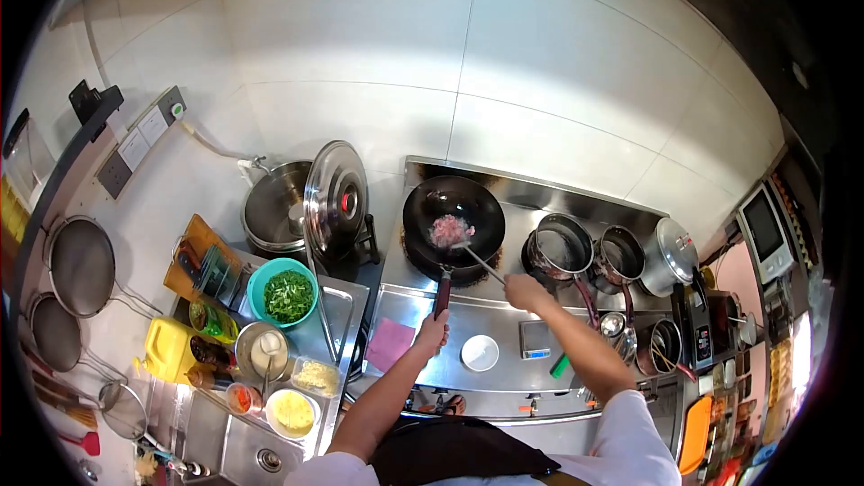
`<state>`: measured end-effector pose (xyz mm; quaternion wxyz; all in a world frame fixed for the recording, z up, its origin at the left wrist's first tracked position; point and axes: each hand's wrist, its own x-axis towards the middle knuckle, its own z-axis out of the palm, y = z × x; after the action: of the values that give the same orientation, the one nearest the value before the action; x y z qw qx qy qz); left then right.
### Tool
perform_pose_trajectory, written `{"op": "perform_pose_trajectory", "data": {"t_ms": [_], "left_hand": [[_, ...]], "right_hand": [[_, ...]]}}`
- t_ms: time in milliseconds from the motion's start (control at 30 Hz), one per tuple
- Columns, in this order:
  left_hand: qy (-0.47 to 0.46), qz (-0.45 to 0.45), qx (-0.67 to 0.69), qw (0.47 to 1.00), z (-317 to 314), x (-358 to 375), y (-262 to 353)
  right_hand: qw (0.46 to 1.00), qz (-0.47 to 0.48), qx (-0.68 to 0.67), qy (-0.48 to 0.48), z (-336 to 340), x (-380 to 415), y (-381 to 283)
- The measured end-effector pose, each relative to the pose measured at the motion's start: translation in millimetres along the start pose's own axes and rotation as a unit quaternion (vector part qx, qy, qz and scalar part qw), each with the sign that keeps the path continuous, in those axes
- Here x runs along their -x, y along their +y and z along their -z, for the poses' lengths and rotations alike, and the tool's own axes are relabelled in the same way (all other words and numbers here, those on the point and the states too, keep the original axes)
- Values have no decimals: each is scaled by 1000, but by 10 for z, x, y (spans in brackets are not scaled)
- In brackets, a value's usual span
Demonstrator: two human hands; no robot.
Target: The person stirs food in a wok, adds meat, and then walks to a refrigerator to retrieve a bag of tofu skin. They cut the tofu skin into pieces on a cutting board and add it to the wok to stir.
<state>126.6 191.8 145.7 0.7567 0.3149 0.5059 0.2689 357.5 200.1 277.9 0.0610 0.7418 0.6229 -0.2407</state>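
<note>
Seen from the head camera: the wok (453, 220) sits on the burner, its handle gripped by the left hand (433, 331); a ladle (481, 263), clasped in the right hand (525, 290), is dipped into pink meat (449, 229). Stir-frying is judged under way; continued turning is called for next.

The steel counter (504, 369) holds a stove. On the stove at 12 o'clock sits a black wok (453, 220). Two small pots (560, 247) stand at 2 o'clock. A pink cloth (390, 345) and a white dish (480, 353) lie near the front edge.
</note>
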Motion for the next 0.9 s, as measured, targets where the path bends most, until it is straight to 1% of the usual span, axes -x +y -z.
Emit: {"op": "perform_pose_trajectory", "data": {"t_ms": [33, 67, 100, 133, 167, 200, 233, 300, 333, 367, 433, 467, 500, 533, 567, 633, 667, 733, 767, 833, 867, 900], "left_hand": [[-1, -1, -1, 1000, 2, -11, -5], [-4, 6, 2, 1000, 14, -38, -22], [-5, 14, 5, 1000, 34, -64, -39], [-3, 14, 6, 1000, 62, -84, -70], [-4, -8, 6, 1000, 94, -87, -127], [-7, -29, 6, 1000, 111, -80, -186], [-10, -27, 5, 1000, 133, -56, -229], [-35, 48, 52, 997, 243, -20, -287], [-30, 35, 65, 997, 352, -149, -520], [-29, 36, 67, 997, 424, -85, -618], [22, -8, 58, 998, 566, 95, -807], [10, -10, -53, 999, 721, 60, -1073], [-3, -13, -162, 987, 837, 33, -1370], [1, -42, -310, 950, 842, 125, -1565], [4, -71, -451, 890, 839, 226, -1682], [-74, -29, -574, 815, 754, 476, -1719], [-75, -31, -572, 816, 755, 484, -1779], [-140, -94, -636, 753, 759, 550, -1925], [-144, -95, -632, 756, 763, 563, -1988], [-141, -108, -646, 742, 804, 631, -2025], [-141, -108, -641, 747, 844, 626, -2040], [-177, -111, -661, 721, 899, 606, -2103]], "right_hand": [[998, 21, 14, 55, -105, -130, 34], [998, -15, -14, 62, -105, -172, -117], [998, -12, -13, 63, -128, -262, -147], [995, -7, -38, 90, -217, -404, -147], [991, -5, -65, 117, -333, -513, -129], [987, 37, -46, 150, -397, -570, -115], [987, 34, -46, 150, -453, -594, -130], [982, 7, -78, 172, -516, -657, -193], [982, 24, -77, 169, -509, -639, -210], [983, 25, -75, 167, -400, -529, -253], [989, -37, -136, 42, 23, -123, -432], [990, -37, -132, 38, 110, -87, -451], [989, -37, -136, 44, 185, -65, -449], [988, -37, -141, 51, 228, -62, -435], [988, -38, -139, 51, 141, -195, -376], [981, 64, -63, 173, -175, -640, -198], [981, 63, -60, 174, -216, -689, -222], [980, 55, -43, 187, -319, -699, -302], [981, 52, -38, 184, -343, -657, -268], [987, 22, 6, 161, -283, -510, -272], [992, 25, 13, 126, -180, -413, -200], [992, 26, 19, 123, -19, -247, -228]]}}
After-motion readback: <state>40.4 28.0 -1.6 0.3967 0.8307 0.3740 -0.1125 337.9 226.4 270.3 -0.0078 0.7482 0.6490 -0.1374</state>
